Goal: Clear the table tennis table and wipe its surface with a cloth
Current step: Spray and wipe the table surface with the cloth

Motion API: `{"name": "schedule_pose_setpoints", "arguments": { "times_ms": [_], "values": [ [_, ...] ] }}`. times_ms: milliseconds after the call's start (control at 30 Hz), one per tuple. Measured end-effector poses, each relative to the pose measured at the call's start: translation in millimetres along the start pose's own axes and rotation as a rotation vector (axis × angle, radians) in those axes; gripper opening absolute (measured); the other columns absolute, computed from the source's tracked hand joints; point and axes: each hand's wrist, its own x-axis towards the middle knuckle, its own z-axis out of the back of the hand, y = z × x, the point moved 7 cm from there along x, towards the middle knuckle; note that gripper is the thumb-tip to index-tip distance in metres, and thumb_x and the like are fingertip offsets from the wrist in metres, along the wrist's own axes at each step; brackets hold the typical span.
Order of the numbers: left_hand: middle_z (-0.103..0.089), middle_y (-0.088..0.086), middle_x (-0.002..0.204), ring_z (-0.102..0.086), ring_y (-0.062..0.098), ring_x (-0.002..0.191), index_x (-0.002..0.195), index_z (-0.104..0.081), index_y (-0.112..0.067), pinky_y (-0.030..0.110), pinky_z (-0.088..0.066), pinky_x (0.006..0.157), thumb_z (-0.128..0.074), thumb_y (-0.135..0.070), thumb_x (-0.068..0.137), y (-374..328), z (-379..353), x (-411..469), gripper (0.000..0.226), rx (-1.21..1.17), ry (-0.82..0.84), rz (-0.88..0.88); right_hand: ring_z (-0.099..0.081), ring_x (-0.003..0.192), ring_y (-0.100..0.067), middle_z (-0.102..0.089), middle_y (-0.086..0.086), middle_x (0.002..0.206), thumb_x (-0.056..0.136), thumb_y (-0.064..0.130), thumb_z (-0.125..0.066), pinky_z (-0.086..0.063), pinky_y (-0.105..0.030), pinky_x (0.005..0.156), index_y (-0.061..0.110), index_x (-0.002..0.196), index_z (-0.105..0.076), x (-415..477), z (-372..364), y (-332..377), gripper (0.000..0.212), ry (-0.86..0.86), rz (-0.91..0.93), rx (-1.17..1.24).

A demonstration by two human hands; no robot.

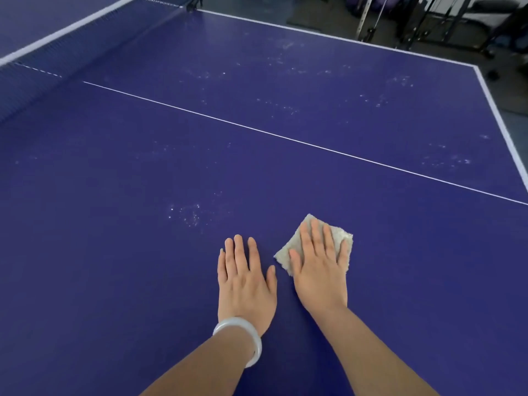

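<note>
The blue table tennis table (pixel 128 267) fills the view, crossed by a thin white centre line. A small beige cloth (pixel 341 234) lies flat on it near me. My right hand (pixel 320 267) presses down on the cloth with straight fingers spread over it. Just to its left, my left hand (pixel 245 277) rests flat on the bare table surface, a white bangle on its wrist. Faint white specks and smudges (pixel 188 214) dot the surface ahead of my hands and on the far half beyond the line.
The net (pixel 57 50) runs along the upper left. The table's white-edged right side (pixel 497 115) drops to a dark floor. Gym equipment and metal frames (pixel 428 24) stand beyond the far edge.
</note>
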Motion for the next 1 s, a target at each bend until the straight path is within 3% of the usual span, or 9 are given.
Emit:
{"name": "schedule_pose_setpoints", "arguments": {
  "times_ms": [200,300,367,467,567,733,833,933,1000],
  "values": [
    [-0.034,0.018,0.155,-0.027,0.034,0.147,0.146,-0.043,-0.008,0.042,-0.017,0.122,-0.027,-0.041,0.1,6,7,-3,0.059,-0.234,0.024,-0.042,-0.002,0.153,-0.018,-0.007,0.0,0.165,0.1,0.047,0.0,-0.001,-0.055,0.122,0.021,0.157,-0.005,-44,-6,-1,0.063,-0.018,-0.162,-0.062],
    [-0.027,-0.002,0.157,-0.016,0.014,0.148,0.147,-0.042,-0.018,0.027,-0.014,0.121,-0.04,-0.029,0.104,28,29,-4,0.044,-0.608,0.057,-0.079,0.008,0.152,-0.015,0.001,0.003,0.165,0.097,0.048,0.004,0.005,-0.052,0.122,0.024,0.156,0.004,-44,-3,-1,0.064,0.002,-0.178,-0.067],
    [-0.032,-0.007,0.148,-0.026,0.007,0.139,0.142,-0.046,-0.018,0.026,-0.024,0.117,-0.047,-0.023,0.101,66,43,-9,0.041,-0.716,0.047,-0.089,0.009,0.152,-0.014,0.003,0.004,0.165,0.095,0.048,0.008,0.007,-0.051,0.122,0.024,0.154,0.007,-46,0,1,0.064,0.002,-0.189,-0.08],
    [-0.043,0.006,0.141,-0.038,0.022,0.131,0.134,-0.054,-0.007,0.042,-0.034,0.113,-0.054,-0.019,0.098,139,57,-10,0.038,-0.468,-0.083,-0.109,0.006,0.152,-0.014,0.0,0.005,0.165,0.094,0.049,0.009,0.006,-0.05,0.122,0.023,0.155,0.003,-47,4,4,0.066,-0.005,-0.199,-0.085],
    [-0.042,0.018,0.142,-0.039,0.037,0.133,0.136,-0.051,-0.001,0.055,-0.035,0.111,-0.047,-0.029,0.099,202,55,1,0.047,-0.201,-0.077,-0.041,0.006,0.152,-0.012,0.0,0.007,0.165,0.093,0.05,0.008,0.006,-0.048,0.123,0.024,0.158,-0.002,-47,4,3,0.07,-0.002,-0.21,-0.067],
    [-0.035,0.017,0.152,-0.028,0.034,0.144,0.148,-0.039,-0.008,0.048,-0.02,0.12,-0.019,-0.048,0.098,237,50,9,0.067,0.003,-0.05,-0.074,0.006,0.151,-0.01,0.0,0.009,0.165,0.097,0.05,0.003,0.004,-0.048,0.123,0.026,0.158,-0.002,-46,2,1,0.066,-0.007,-0.209,-0.08],
    [-0.037,0.017,0.152,-0.028,0.033,0.144,0.148,-0.039,-0.009,0.048,-0.019,0.121,-0.017,-0.048,0.098,236,50,9,0.067,0.018,-0.068,-0.077,0.006,0.152,-0.011,-0.001,0.006,0.166,0.102,0.047,-0.008,0.005,-0.05,0.122,0.026,0.157,-0.001,-53,2,-3,0.059,0.012,-0.377,-0.026],
    [-0.036,0.015,0.152,-0.028,0.033,0.145,0.148,-0.039,-0.01,0.048,-0.02,0.121,-0.017,-0.047,0.098,238,49,10,0.066,0.022,-0.055,-0.064,-0.014,0.15,-0.022,-0.02,-0.003,0.163,0.104,0.04,-0.013,-0.005,-0.059,0.119,0.018,0.157,-0.019,-71,3,37,0.057,-0.049,-0.518,-0.054],
    [-0.038,0.015,0.152,-0.03,0.032,0.144,0.148,-0.04,-0.01,0.048,-0.021,0.12,-0.018,-0.046,0.098,238,49,10,0.065,0.042,-0.043,-0.068,-0.031,0.145,-0.029,-0.036,-0.01,0.156,0.101,0.039,-0.019,-0.016,-0.064,0.115,0.012,0.151,-0.036,-78,0,102,0.06,-0.083,-0.327,-0.089]
  ]
}}
